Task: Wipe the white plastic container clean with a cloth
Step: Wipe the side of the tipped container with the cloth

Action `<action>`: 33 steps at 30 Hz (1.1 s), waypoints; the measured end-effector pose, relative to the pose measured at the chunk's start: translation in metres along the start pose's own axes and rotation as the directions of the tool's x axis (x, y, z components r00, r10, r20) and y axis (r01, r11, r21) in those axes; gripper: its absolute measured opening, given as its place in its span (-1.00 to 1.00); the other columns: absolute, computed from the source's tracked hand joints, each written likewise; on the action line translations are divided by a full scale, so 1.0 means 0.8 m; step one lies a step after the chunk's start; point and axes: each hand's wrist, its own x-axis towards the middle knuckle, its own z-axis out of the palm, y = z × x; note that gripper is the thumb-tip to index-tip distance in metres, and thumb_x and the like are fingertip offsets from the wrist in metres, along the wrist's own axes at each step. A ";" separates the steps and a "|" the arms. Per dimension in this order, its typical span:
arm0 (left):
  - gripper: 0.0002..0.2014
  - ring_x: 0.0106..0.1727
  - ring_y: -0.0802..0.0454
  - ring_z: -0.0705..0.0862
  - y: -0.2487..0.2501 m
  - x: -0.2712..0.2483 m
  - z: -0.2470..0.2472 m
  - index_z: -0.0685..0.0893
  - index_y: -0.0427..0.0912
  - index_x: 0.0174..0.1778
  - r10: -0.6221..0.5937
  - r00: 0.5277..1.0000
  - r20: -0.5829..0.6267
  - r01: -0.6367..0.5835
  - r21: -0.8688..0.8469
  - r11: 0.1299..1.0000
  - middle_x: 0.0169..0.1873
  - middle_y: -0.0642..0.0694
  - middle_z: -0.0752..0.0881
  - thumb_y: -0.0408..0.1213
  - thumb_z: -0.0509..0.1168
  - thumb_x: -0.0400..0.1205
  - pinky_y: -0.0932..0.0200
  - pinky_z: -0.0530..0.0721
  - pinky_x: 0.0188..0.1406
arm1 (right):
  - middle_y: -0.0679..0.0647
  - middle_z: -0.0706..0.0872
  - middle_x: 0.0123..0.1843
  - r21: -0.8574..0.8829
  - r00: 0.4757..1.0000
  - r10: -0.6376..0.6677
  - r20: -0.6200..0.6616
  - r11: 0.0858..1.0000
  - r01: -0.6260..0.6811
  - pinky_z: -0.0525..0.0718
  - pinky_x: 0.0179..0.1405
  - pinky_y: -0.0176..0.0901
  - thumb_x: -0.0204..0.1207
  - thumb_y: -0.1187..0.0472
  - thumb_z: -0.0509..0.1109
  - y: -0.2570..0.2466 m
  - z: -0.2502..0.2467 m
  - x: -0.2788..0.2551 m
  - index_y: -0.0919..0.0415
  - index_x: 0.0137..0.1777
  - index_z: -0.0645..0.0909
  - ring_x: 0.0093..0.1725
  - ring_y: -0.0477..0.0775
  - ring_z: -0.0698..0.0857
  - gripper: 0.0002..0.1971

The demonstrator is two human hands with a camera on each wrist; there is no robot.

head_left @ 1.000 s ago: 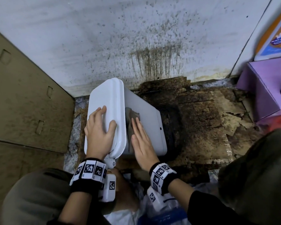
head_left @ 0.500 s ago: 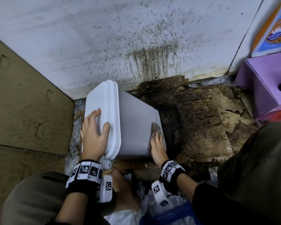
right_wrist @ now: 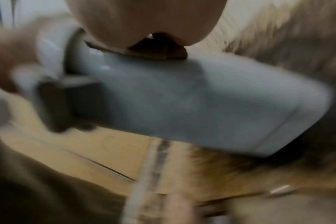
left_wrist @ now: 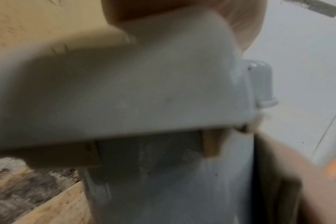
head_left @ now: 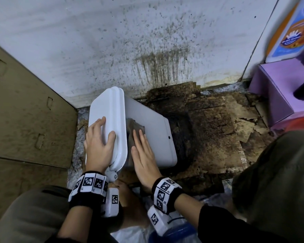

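Observation:
The white plastic container (head_left: 156, 130) lies on its side on the floor, its lid (head_left: 109, 106) facing left. My left hand (head_left: 99, 139) rests flat on the lid, thumb spread along the lid's rim. My right hand (head_left: 144, 155) presses a grey-brown cloth (head_left: 137, 127) with straight fingers onto the upper side wall, close to the lid. The left wrist view shows the lid (left_wrist: 125, 91) and the container (left_wrist: 163, 181) blurred. In the right wrist view the cloth (right_wrist: 157, 54) sits under my palm on the container (right_wrist: 201, 98).
A stained white wall (head_left: 147, 41) stands right behind the container. A cardboard panel (head_left: 25, 111) closes the left side. Dirty torn cardboard (head_left: 226, 128) covers the floor to the right. A purple box (head_left: 279, 88) sits at far right. My knees frame the bottom.
My right hand slid the cloth from near the lid down to the container's base end, then back up beside the lid. The left hand stayed on the lid.

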 end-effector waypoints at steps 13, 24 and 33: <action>-0.32 0.63 -0.01 0.36 0.007 -0.003 -0.001 0.46 0.01 0.59 0.016 1.000 0.006 -0.016 -0.003 1.000 0.55 0.01 0.43 0.19 0.07 0.55 -0.19 0.24 0.63 | 0.15 -0.25 0.68 -0.179 0.926 0.378 0.027 0.913 -0.367 -0.08 0.78 0.19 0.81 0.13 -0.39 0.172 -0.028 -0.013 0.55 0.68 0.06 0.77 0.43 -0.14 -0.39; -0.31 0.64 0.00 0.33 0.003 0.000 -0.001 0.45 0.01 0.61 0.001 1.000 0.012 -0.001 0.008 1.000 0.57 0.02 0.42 0.18 0.07 0.55 -0.16 0.19 0.63 | 0.24 -0.01 0.81 0.006 0.827 0.560 -0.041 0.828 -0.560 -0.14 0.74 0.06 0.84 0.07 -0.08 0.098 -0.012 0.015 0.21 0.78 -0.04 0.79 0.24 -0.05 -0.44; -0.29 0.64 -0.06 0.34 0.001 0.000 -0.002 0.45 -0.02 0.61 0.007 1.000 0.012 -0.007 0.006 1.000 0.56 -0.03 0.43 0.21 0.04 0.55 -0.21 0.23 0.64 | -0.21 -0.13 0.81 0.143 0.989 0.091 -0.116 0.987 -0.074 -0.20 0.73 -0.19 0.82 -0.04 -0.12 -0.017 0.022 -0.005 -0.32 0.72 -0.04 0.76 -0.24 -0.21 -0.51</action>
